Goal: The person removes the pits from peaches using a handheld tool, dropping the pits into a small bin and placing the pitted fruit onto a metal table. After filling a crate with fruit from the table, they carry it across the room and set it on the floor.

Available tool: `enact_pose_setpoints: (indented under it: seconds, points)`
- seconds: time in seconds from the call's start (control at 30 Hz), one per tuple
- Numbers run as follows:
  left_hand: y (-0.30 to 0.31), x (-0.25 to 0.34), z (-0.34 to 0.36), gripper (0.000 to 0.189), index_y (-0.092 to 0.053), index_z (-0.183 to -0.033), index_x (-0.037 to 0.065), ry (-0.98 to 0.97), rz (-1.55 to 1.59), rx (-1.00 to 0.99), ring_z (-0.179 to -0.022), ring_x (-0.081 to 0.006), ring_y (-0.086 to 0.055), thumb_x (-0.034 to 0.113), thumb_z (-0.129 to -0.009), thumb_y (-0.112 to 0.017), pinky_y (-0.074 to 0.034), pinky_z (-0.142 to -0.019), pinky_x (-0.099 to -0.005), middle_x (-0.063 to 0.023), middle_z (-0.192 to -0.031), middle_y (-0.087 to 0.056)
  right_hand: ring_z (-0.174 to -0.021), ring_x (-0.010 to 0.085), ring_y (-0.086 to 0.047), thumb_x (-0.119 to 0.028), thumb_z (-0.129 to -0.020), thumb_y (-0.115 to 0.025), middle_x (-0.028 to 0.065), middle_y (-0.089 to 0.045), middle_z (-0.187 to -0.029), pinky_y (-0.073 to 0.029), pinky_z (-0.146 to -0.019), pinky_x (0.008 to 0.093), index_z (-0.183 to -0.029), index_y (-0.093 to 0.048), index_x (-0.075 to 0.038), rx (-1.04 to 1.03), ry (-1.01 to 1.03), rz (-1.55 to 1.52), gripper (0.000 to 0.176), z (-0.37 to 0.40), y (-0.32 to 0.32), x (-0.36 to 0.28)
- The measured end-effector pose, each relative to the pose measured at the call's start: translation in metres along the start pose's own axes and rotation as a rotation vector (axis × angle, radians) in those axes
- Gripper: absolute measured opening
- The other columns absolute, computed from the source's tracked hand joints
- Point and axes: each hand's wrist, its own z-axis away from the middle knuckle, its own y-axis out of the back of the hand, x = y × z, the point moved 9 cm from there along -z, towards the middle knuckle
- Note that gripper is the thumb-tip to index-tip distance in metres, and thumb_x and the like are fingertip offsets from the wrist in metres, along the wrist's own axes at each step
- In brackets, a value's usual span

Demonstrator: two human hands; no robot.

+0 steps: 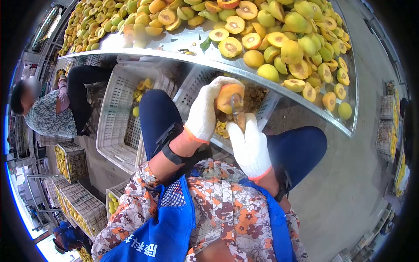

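Note:
My left hand (pixel 203 114), in a white glove with an orange cuff, is wrapped round a halved peach (pixel 225 97), cut face toward me. My right hand (pixel 252 149), gloved the same way, grips the brownish handle of a pitting tool (pixel 237 105). The tool's curved metal end rests against the middle of the cut face. Both hands are above my lap, just short of the metal table's edge. Below them, partly hidden, a white crate (pixel 188 89) holds peach pieces.
A metal table (pixel 185 47) bears a heap of halved peaches (pixel 290 52). Another white crate (pixel 114 111) with a few pieces stands left of my knee. Farther left sits a co-worker (pixel 50 111), near stacked crates (pixel 78 203) of peaches. More crates (pixel 386 131) line the right side.

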Motion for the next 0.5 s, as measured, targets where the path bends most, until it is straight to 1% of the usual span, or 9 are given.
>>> enact_pose_setpoints:
  seconds: [0.03, 0.1, 0.13, 0.2, 0.23, 0.3, 0.33, 0.4, 0.5]
  points:
    - [-0.002, 0.000, 0.002, 0.047, -0.061, -0.121, 0.000, 0.000, 0.000, 0.000, -0.112, -0.0192, -0.060, 0.033, -0.099, -0.036, -0.046, -0.103, -0.0342, -0.0109, -0.117, -0.065, -0.068, 0.0408, -0.064, -0.004, -0.088, -0.061, 0.0301, -0.053, -0.109, -0.053, -0.055, 0.0444, -0.116, -0.064, -0.006, 0.000, 0.000, -0.001, 0.028, 0.001, 0.001, -0.001]
    - [0.001, 0.003, 0.006, 0.045, -0.062, -0.117, 0.001, -0.016, -0.104, 0.112, -0.110, -0.0185, -0.061, 0.033, -0.099, -0.036, -0.047, -0.101, -0.0332, -0.0103, -0.114, -0.066, -0.069, 0.0411, -0.064, -0.005, -0.088, -0.061, 0.0297, -0.053, -0.109, -0.054, -0.055, 0.0446, -0.117, -0.064, -0.006, -0.016, 0.146, 0.229, 0.028, 0.002, 0.002, -0.014]
    - [0.001, 0.000, 0.007, 0.045, -0.062, -0.117, 0.001, -0.016, -0.104, 0.112, -0.110, -0.0185, -0.061, 0.033, -0.099, -0.036, -0.047, -0.101, -0.0332, -0.0103, -0.114, -0.066, -0.069, 0.0411, -0.064, -0.005, -0.088, -0.061, 0.0297, -0.053, -0.109, -0.054, -0.055, 0.0446, -0.117, -0.064, -0.006, -0.016, 0.146, 0.229, 0.028, 0.004, 0.000, -0.014]
    - [0.002, 0.008, 0.008, 0.044, -0.063, -0.115, 0.001, -0.174, -0.204, 0.131, -0.109, -0.0180, -0.061, 0.032, -0.101, -0.036, -0.048, -0.099, -0.0325, -0.0098, -0.112, -0.067, -0.070, 0.0411, -0.065, -0.006, -0.089, -0.061, 0.0311, -0.053, -0.112, -0.054, -0.056, 0.0450, -0.118, -0.063, -0.007, -0.025, 0.068, 0.117, 0.029, 0.006, -0.006, -0.005]
    - [0.002, 0.007, 0.009, 0.044, -0.063, -0.115, 0.001, -0.173, -0.205, 0.130, -0.109, -0.0180, -0.061, 0.032, -0.101, -0.036, -0.048, -0.099, -0.0325, -0.0098, -0.112, -0.067, -0.070, 0.0411, -0.065, -0.006, -0.089, -0.061, 0.0311, -0.053, -0.112, -0.054, -0.056, 0.0450, -0.118, -0.063, -0.007, -0.024, 0.067, 0.117, 0.029, 0.006, -0.005, -0.005]
    - [0.001, 0.010, 0.011, 0.044, -0.064, -0.114, 0.002, -0.216, -0.311, 0.139, -0.104, -0.0169, -0.063, 0.034, -0.104, -0.035, -0.049, -0.096, -0.0320, -0.0094, -0.110, -0.067, -0.074, 0.0422, -0.065, -0.007, -0.089, -0.061, 0.0335, -0.054, -0.117, -0.054, -0.059, 0.0461, -0.119, -0.062, -0.006, -0.022, 0.170, 0.157, 0.031, 0.008, -0.004, -0.015]
    - [0.002, 0.012, 0.010, 0.044, -0.064, -0.114, 0.002, -0.213, -0.312, 0.138, -0.104, -0.0169, -0.063, 0.034, -0.104, -0.035, -0.049, -0.096, -0.0320, -0.0094, -0.110, -0.067, -0.074, 0.0422, -0.065, -0.007, -0.089, -0.061, 0.0335, -0.054, -0.117, -0.054, -0.059, 0.0461, -0.119, -0.062, -0.006, -0.021, 0.167, 0.156, 0.031, 0.009, -0.006, -0.013]
    - [-0.005, 0.014, 0.006, 0.050, -0.065, -0.113, 0.002, -0.172, -0.492, 0.012, -0.100, -0.0164, -0.064, 0.039, -0.108, -0.032, -0.051, -0.093, -0.0317, -0.0091, -0.108, -0.067, -0.076, 0.0437, -0.065, -0.007, -0.089, -0.061, 0.0357, -0.053, -0.120, -0.054, -0.063, 0.0470, -0.118, -0.062, -0.006, 0.031, 0.227, 0.194, 0.030, 0.014, -0.007, -0.016]
    - [-0.010, 0.008, 0.004, 0.055, -0.066, -0.112, 0.001, -0.063, -0.379, -0.020, -0.096, -0.0162, -0.065, 0.042, -0.109, -0.029, -0.051, -0.091, -0.0314, -0.0087, -0.108, -0.067, -0.078, 0.0461, -0.064, -0.008, -0.089, -0.061, 0.0358, -0.054, -0.118, -0.055, -0.066, 0.0482, -0.118, -0.062, -0.006, 0.038, 0.218, 0.036, 0.029, 0.016, -0.005, -0.010]
